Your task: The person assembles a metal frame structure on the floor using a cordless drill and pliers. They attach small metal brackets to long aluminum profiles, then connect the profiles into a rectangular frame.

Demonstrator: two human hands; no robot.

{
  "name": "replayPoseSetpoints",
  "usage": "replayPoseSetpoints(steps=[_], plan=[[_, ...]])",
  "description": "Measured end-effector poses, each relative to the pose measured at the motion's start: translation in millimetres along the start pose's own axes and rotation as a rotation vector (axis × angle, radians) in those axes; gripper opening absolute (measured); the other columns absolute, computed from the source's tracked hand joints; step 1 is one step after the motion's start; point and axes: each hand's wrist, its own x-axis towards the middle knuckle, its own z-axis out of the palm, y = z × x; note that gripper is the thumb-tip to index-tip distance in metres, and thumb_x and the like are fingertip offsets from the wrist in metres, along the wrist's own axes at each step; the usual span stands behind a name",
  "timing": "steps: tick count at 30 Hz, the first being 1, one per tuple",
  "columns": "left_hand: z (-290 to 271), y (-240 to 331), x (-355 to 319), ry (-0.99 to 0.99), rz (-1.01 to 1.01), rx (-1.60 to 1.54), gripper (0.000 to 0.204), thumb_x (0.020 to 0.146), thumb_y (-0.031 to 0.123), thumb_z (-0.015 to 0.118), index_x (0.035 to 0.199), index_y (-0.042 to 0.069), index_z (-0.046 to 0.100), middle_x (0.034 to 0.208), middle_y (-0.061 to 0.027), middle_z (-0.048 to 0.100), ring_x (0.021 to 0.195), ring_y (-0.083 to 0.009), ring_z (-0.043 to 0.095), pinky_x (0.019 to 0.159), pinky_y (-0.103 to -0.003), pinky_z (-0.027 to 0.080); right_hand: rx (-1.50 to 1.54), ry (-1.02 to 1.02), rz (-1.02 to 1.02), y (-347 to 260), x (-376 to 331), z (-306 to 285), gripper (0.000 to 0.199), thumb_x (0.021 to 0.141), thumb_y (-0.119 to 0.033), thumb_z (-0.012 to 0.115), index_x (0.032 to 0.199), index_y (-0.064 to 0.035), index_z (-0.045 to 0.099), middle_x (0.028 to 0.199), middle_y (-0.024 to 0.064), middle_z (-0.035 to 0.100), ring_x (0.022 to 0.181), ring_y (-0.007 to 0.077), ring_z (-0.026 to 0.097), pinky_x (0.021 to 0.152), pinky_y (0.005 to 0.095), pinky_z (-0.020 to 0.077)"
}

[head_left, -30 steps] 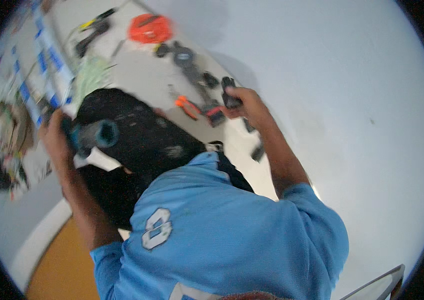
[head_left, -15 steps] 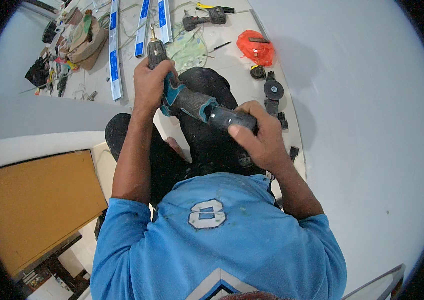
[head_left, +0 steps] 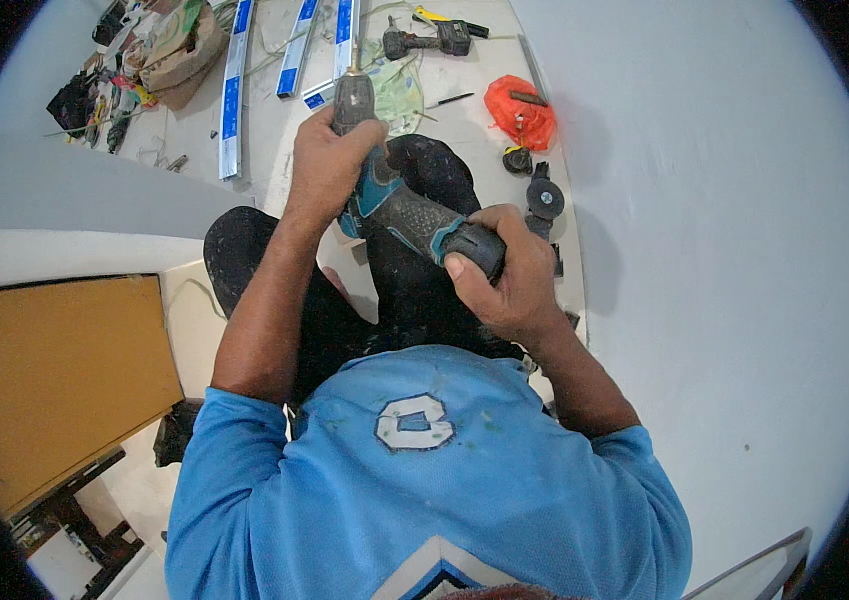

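Over black-trousered legs [head_left: 408,280], a teal-and-black drill [head_left: 400,207] is held two-handed, the left grip [head_left: 333,165] wrapped firmly around it, the right grip [head_left: 517,278] clasping its dark battery [head_left: 476,250].

From my remote seat, I make out one pale, dark-outlined character [head_left: 415,422] on the blue jersey [head_left: 345,500] below the grip. Beyond the grip, the blue labels [head_left: 231,122] on the metal profiles [head_left: 231,164] are illegible.

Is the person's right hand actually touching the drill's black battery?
Touching: the head view shows the right hand gripping the black battery, thumb against its edge.
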Motion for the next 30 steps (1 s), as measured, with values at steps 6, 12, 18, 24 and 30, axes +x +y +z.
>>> replayPoseSetpoints(steps=[6,12,18,24,30], plan=[[10,23,-9,0.047,0.008,0.029,0.027,0.090,0.025,0.076,0.098,-0.002,0.074,0.082,-0.0064,0.074,0.073,-0.0146,0.070,0.069,-0.033,0.057,-0.198,0.140,-0.094,5,2,3,0.112,0.088,-0.065,0.084,0.154,0.0087,0.032,0.095,0.0222,0.071,0.078,0.0291,0.073,0.072,0.0412,0.0576],[18,14,-13,0.109,0.048,0.037,0.029,0.090,0.025,0.076,0.102,-0.001,0.074,0.084,-0.0075,0.074,0.076,-0.0143,0.069,0.071,-0.033,0.057,-0.059,0.158,-0.008,10,11,4,0.121,0.077,-0.071,0.091,0.153,0.0093,0.042,0.115,0.0286,0.072,0.076,0.0397,0.074,0.067,0.0470,0.0597],[18,28,-29,0.108,-0.089,-0.219,0.047,0.102,0.038,0.078,0.119,-0.004,0.069,0.101,-0.0089,0.072,0.085,-0.0136,0.068,0.074,-0.033,0.056,-0.685,-0.012,-0.266,-23,56,-36,0.101,0.078,-0.050,0.094,0.153,0.0040,0.052,0.122,0.0256,0.071,0.107,0.0436,0.072,0.090,0.0524,0.0578],[37,64,-24,-0.145,-0.110,-0.580,0.043,0.105,0.039,0.075,0.126,0.001,0.069,0.101,-0.0021,0.073,0.084,-0.0092,0.067,0.073,-0.030,0.058,-0.851,-0.078,-0.363,-12,94,-14,0.072,0.074,-0.021,0.092,0.138,-0.0036,0.063,0.137,0.0230,0.068,0.108,0.0408,0.072,0.091,0.0475,0.0585],[-2,89,53,-0.402,0.229,-0.229,0.037,0.108,0.037,0.064,0.122,0.004,0.069,0.120,-0.0142,0.067,0.093,-0.0213,0.070,0.084,-0.040,0.061,-0.427,0.166,-0.350,-13,127,-25,0.066,0.078,-0.022,0.097,0.134,-0.0058,0.067,0.126,0.0159,0.075,0.108,0.0311,0.077,0.090,0.0425,0.0623]])
